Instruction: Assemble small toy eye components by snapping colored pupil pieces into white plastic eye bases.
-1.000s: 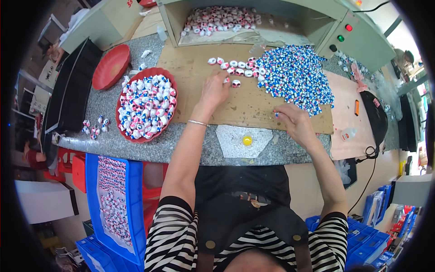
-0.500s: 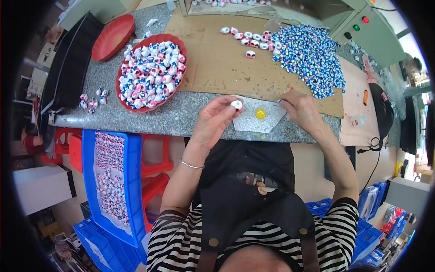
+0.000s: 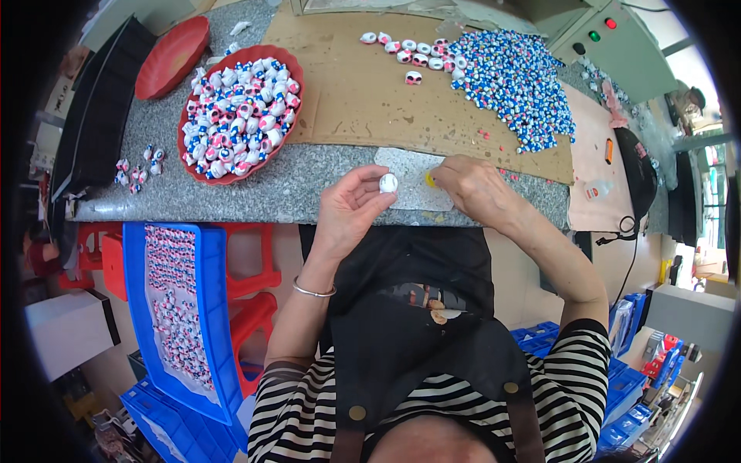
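My left hand [image 3: 351,207] pinches a small white doll-head-like piece [image 3: 388,183] between thumb and fingers, above the near edge of the granite worktop [image 3: 255,202]. Close to its right, my right hand [image 3: 480,189] has its fingers pressed together at a small yellow round thing [image 3: 430,179], which they partly cover. Whatever those fingertips hold is hidden. Beneath both hands lies a pale speckled sheet [image 3: 409,162]. Beyond it, several white pieces with pink and black marks [image 3: 421,59] stand in rows on brown cardboard [image 3: 347,100].
A heap of tiny blue, white and pink pieces [image 3: 513,89] covers the cardboard's right side. At left stands a red bowl [image 3: 185,143] full of figure parts, beside another red bowl [image 3: 174,58]. Below the worktop sit a blue crate [image 3: 214,309] and red stools [image 3: 251,324].
My right hand has come left from beside the small-piece heap to the yellow round thing. The white piece in my left hand has turned, its dark-pink markings now out of sight.
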The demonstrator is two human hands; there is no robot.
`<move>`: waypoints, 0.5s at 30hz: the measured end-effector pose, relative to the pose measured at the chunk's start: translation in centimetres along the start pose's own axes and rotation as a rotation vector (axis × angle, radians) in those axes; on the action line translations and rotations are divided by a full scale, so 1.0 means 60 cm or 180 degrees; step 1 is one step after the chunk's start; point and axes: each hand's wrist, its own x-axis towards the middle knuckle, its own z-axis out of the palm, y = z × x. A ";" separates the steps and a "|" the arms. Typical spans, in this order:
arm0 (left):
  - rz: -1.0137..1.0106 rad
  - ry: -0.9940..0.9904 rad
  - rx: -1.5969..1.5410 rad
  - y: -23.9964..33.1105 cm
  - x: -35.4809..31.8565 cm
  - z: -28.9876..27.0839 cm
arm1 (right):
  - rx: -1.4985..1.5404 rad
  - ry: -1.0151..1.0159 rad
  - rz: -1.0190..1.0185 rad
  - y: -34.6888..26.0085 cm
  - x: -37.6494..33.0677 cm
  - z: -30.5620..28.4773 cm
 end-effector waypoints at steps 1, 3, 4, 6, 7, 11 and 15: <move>-0.0006 -0.0004 0.0002 -0.004 0.002 0.008 | 0.0003 0.0001 0.0007 0.000 -0.004 -0.002; 0.0073 0.0103 0.0285 -0.015 0.006 0.026 | 0.0364 0.0390 0.0370 -0.004 -0.013 -0.008; 0.0227 0.0087 0.0457 -0.025 0.010 0.032 | 0.0368 0.0397 0.0391 -0.013 -0.018 -0.013; 0.0587 0.0141 0.0893 -0.032 0.013 0.046 | 0.2286 0.0636 0.1699 -0.030 -0.022 -0.020; 0.0960 0.0201 0.1312 -0.036 0.015 0.053 | 0.2297 0.0652 0.1708 -0.031 -0.025 -0.016; 0.1504 -0.0101 0.1652 -0.042 0.019 0.076 | 0.3732 0.0480 0.2147 -0.039 -0.045 -0.009; 0.0541 -0.0967 0.0874 -0.006 0.022 0.069 | 0.2327 0.0873 0.1191 -0.057 -0.046 -0.039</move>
